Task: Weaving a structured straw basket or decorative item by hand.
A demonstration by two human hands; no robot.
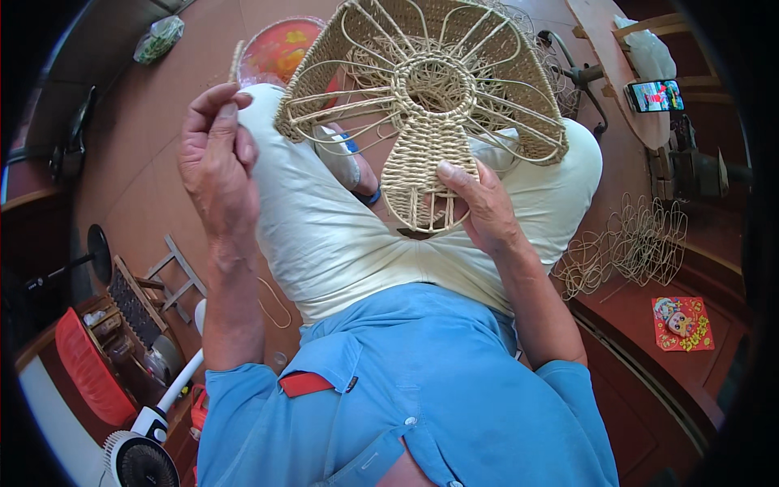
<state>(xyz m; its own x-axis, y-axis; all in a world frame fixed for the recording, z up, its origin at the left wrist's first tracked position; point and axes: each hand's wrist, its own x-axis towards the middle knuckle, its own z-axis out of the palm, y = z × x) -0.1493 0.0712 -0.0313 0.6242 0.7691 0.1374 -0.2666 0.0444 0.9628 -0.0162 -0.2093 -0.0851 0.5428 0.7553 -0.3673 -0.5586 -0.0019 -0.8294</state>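
Observation:
A tan woven basket piece point(426, 166) lies across my lap. Its wire frame has petal-like loops around a cord-wrapped ring point(401, 84), and a tightly woven, rounded panel runs down from the ring. My right hand point(487, 207) grips the lower right of this panel, thumb on top, near a few open gaps at its bottom edge. Raised over my left thigh, my left hand point(221, 158) is closed in a pinch. A short length of straw-coloured cord point(237, 61) sticks up from its fingertips. The basket's woven side wall point(535, 89) curves up on the far side.
Loose cord point(438, 69) is heaped beyond the ring. A red basin point(280, 49) sits on the floor far left. To the right are wire frames point(649, 243), a red cartoon card point(682, 325) and a lit phone point(656, 96). A fan point(144, 463) stands near left.

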